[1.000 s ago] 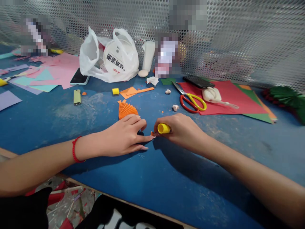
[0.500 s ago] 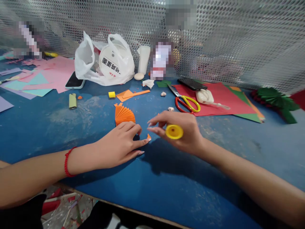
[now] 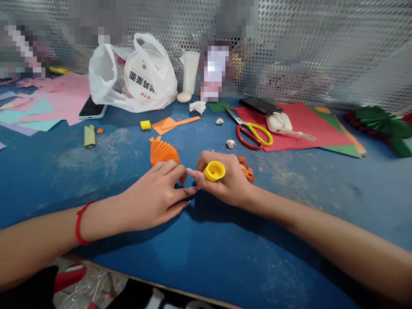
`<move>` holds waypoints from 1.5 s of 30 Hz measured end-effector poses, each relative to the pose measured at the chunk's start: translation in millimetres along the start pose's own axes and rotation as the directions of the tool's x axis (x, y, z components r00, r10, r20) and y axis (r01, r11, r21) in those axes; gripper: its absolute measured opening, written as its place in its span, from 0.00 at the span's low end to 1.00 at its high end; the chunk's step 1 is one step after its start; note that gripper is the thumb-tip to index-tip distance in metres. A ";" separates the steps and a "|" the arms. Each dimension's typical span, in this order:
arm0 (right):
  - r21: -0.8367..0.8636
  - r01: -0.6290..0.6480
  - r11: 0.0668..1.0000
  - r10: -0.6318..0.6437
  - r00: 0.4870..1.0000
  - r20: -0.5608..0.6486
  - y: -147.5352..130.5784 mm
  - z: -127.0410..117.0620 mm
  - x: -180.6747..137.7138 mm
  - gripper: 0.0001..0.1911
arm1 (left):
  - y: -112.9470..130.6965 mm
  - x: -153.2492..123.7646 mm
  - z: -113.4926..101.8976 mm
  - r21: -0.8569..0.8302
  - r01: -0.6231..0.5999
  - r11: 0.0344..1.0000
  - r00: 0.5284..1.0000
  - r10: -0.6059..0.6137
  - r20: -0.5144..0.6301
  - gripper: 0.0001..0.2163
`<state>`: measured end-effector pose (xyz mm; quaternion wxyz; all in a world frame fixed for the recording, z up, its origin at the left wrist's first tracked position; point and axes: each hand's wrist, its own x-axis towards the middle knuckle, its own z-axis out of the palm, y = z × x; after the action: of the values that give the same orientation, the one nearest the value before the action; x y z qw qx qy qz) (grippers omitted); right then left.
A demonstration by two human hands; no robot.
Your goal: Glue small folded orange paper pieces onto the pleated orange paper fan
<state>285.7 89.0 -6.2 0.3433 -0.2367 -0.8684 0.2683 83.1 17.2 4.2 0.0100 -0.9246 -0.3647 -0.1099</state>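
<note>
My left hand (image 3: 154,197) rests on the blue table (image 3: 225,249) with its fingers curled, fingertips pressing down just below an orange pleated paper fan (image 3: 162,151). What lies under those fingertips is hidden. My right hand (image 3: 225,182) is closed round a yellow glue stick (image 3: 214,170), whose round end faces the camera. Its fingertips meet those of the left hand. Small orange paper scraps (image 3: 246,168) lie just behind the right hand.
Red-and-yellow scissors (image 3: 252,133), a phone (image 3: 260,106) and a white tool (image 3: 280,123) lie on red paper (image 3: 305,126) at the back right. A white plastic bag (image 3: 135,79), a yellow cap (image 3: 145,125), a lighter (image 3: 89,136) and pink paper (image 3: 64,96) sit at the back left.
My right hand, lifted half a second ago with the glue stick, has come back down against my left fingertips. The small orange scrap seen between the hands is now hidden.
</note>
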 end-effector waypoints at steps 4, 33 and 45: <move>-0.062 0.021 0.998 -0.019 0.999 0.038 0.0 2.2 2.7 0.18 | 0.3 0.9 -0.8 0.006 -0.014 1.000 0.999 0.015 -0.042 0.10; -0.076 -0.103 0.992 0.107 0.993 0.048 -1.2 2.5 0.3 0.18 | 3.3 -0.8 -4.0 0.031 -0.015 0.999 1.000 0.015 0.005 0.12; -0.066 -0.132 0.989 0.136 0.989 0.053 -1.0 2.4 1.2 0.19 | 1.4 -1.8 -4.1 0.032 -0.024 0.999 1.000 0.023 0.016 0.12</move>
<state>282.9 88.2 -6.5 0.2920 -0.2973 -0.8679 0.2704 81.9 14.5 7.8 0.0232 -0.9293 -0.3556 -0.0968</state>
